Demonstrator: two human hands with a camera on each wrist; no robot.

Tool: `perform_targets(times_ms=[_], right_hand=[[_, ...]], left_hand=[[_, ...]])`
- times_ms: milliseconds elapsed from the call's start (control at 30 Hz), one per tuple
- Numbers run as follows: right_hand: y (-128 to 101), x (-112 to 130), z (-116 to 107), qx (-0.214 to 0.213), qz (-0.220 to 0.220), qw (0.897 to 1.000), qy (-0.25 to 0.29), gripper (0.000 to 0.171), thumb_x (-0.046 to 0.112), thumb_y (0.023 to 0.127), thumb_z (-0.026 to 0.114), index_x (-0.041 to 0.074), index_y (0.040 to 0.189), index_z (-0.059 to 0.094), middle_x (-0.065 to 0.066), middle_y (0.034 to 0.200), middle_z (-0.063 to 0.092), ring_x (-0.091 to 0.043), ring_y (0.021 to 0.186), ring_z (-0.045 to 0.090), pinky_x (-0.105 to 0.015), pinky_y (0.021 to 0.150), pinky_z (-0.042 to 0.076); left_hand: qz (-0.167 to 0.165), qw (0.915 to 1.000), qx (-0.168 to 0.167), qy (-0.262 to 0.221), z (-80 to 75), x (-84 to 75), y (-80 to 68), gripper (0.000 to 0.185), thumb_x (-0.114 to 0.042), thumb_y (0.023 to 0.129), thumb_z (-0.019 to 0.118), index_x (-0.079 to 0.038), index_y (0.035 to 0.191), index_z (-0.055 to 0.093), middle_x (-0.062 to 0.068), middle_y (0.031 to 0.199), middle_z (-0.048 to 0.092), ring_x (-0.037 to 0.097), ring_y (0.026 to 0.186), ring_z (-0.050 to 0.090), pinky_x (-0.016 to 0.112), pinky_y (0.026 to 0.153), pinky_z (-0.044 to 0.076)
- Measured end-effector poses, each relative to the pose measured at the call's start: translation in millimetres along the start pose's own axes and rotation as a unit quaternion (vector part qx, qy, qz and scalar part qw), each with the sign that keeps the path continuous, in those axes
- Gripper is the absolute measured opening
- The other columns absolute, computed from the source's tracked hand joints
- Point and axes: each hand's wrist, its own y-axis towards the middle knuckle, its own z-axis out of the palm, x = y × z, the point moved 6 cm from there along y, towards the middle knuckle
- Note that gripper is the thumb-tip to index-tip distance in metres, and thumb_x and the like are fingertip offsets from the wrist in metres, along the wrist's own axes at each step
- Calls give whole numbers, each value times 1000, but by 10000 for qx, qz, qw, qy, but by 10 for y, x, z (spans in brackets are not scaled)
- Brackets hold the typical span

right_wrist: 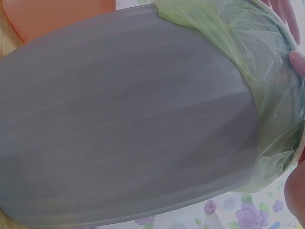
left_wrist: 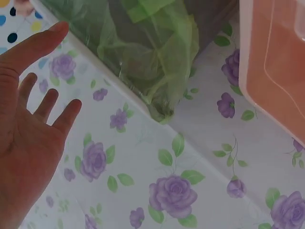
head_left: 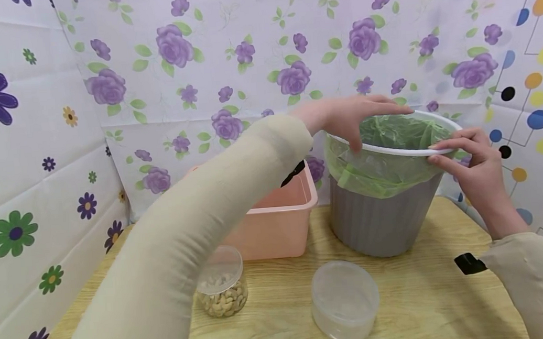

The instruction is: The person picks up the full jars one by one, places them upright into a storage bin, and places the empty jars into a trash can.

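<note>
A grey ribbed bin [head_left: 379,220] stands on the wooden table [head_left: 431,295], lined with a green plastic bag [head_left: 391,129] whose edge is folded out under a white rim ring [head_left: 393,150]. My left hand [head_left: 358,119] lies over the near-left part of the ring, fingers spread and straight, fingertips touching it. In the left wrist view the left hand [left_wrist: 33,119] is flat and holds nothing, with the bag [left_wrist: 143,47] beside it. My right hand [head_left: 464,158] pinches the ring at its right side. The right wrist view is filled by the bin wall [right_wrist: 128,124] and the bag [right_wrist: 257,62].
A pink plastic tub [head_left: 279,216] stands left of the bin, partly behind my left sleeve. A lidded jar of cashews [head_left: 220,288] and a clear round lidded container [head_left: 344,301] sit at the table's front. Flowered sheets hang behind and to the left.
</note>
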Motion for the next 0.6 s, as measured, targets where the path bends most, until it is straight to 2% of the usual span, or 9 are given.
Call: perform_targets(times_ms=[133,200,367,467,600], right_hand=[[-6,3,-3,-35,-23,10000,-24,20,-1,85,73,-6,105,73,18,104,51,-3,111,42,-17,84,31],[-7,2,-3,-45,-10,10000,-74,20,-1,85,74,-5,105,73,18,103,51,-3,110,42,-17,82,31],[3,-8,3,-23,21,9999,-133,20,1,85,74,-4,105,73,18,104,50,-2,111,41,-16,81,31],[4,-6,7,-27,-74,10000,-34,20,-2,84,73,-7,103,72,18,103,51,-3,110,42,-17,82,30],[-10,-2,2,-47,-217,9997,37,19,-5,83,73,-8,102,72,17,103,52,-3,109,43,-17,82,29]], left_hand=[[357,9993,-94,36,85,-105,-105,105,-14,85,77,-38,159,7,-7,168,5,13,155,6,31,120,31],[680,9971,-308,-144,130,-176,-174,103,-11,84,78,-32,160,11,-5,167,9,12,155,9,29,117,34],[1587,9812,-858,-688,304,-360,-354,97,-8,81,79,-16,159,22,1,164,20,12,152,17,25,117,29],[1736,9779,-773,-872,476,-422,-435,99,-11,80,82,-16,159,21,-1,165,20,9,152,16,25,121,22],[1698,9779,-421,-1145,761,-469,-498,102,-15,79,83,-22,159,20,-4,165,19,6,151,16,26,122,21]])
